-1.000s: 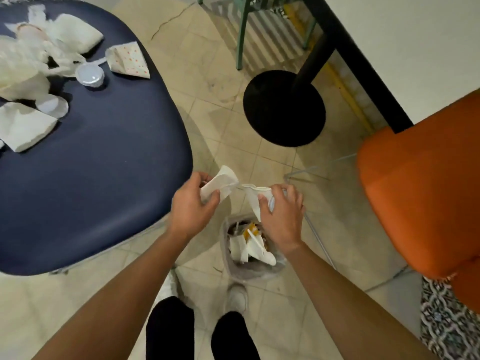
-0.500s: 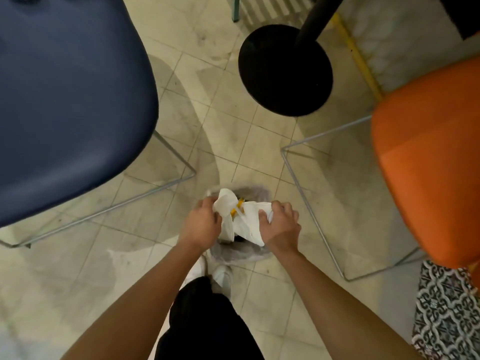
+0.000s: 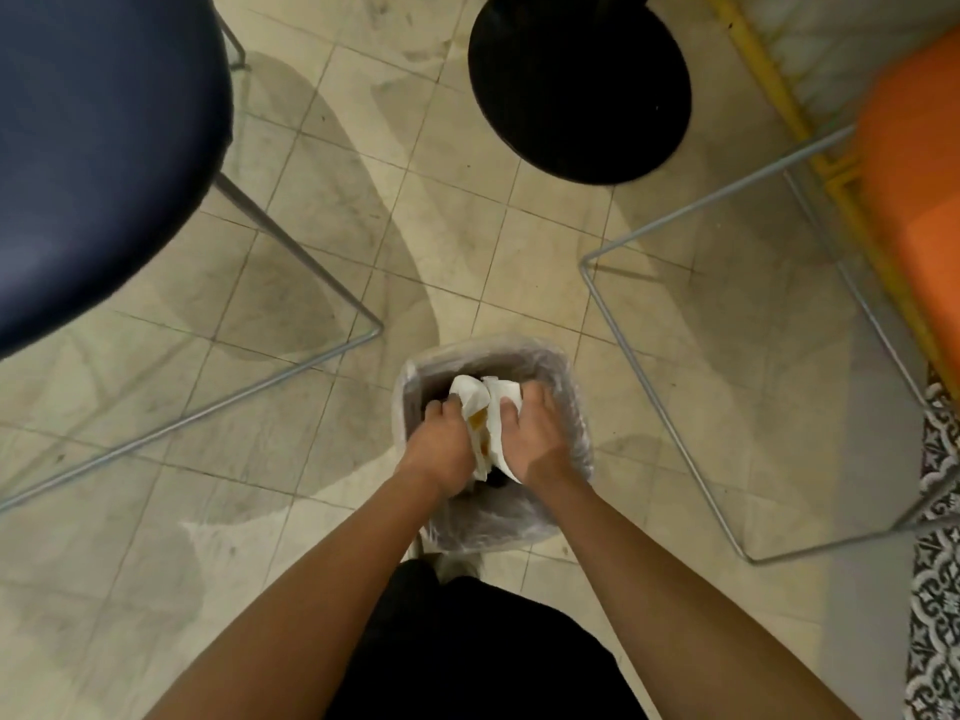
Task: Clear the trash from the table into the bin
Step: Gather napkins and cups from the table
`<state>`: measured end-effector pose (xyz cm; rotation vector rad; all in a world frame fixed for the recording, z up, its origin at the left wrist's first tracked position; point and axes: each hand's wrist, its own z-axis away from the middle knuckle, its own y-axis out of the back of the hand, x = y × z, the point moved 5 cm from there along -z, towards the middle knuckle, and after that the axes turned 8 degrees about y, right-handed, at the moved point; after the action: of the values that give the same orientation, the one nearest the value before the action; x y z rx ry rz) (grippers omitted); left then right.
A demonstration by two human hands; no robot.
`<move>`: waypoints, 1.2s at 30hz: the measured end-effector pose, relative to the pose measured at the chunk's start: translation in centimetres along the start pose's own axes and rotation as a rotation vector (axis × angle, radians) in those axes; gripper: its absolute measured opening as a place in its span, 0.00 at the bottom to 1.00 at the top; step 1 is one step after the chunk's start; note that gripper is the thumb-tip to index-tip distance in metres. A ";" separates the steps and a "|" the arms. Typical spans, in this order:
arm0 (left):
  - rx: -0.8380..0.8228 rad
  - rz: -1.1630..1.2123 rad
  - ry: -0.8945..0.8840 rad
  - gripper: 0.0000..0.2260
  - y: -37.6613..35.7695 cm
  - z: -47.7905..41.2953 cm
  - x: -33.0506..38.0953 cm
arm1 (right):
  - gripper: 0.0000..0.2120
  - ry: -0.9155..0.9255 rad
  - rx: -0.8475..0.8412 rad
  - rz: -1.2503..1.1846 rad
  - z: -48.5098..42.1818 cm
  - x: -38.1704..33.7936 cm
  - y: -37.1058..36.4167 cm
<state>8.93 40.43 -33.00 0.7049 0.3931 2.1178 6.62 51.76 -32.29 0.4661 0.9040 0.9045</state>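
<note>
- A beige tiled floor (image 3: 467,241), stained and shadowed, fills the view from the person's head camera.
- A navy table top (image 3: 98,148) takes up the upper left corner; none of its surface in view carries anything.
- An orange seat (image 3: 919,210) juts in at the right edge, with a thin wire frame (image 3: 670,420) on the floor below it.
- A round black pedestal base (image 3: 579,80) sits at the top centre, well apart from the bin.
- The person's black trousers (image 3: 467,641) show at the bottom, between the two bare forearms.
- The small bin (image 3: 488,527), lined with a clear plastic bag, stands on the floor just ahead of the person's feet.
- The left hand (image 3: 441,446) is inside the bin's mouth, near its left edge, fingers curled round the paper.
- The right hand (image 3: 537,444), close beside it, clutches the same bundle from the other side.
- The crumpled white paper trash (image 3: 501,402), smeared with yellow, is held between both hands within the bin's rim, towards its far edge.
</note>
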 end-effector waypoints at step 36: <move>0.296 0.248 -0.149 0.15 12.4 11.3 -0.4 | 0.17 0.223 -0.036 0.065 6.5 -10.6 7.2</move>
<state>8.22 33.13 -17.90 1.1251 0.5685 2.2424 5.45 47.06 -18.73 0.3701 1.0784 1.0445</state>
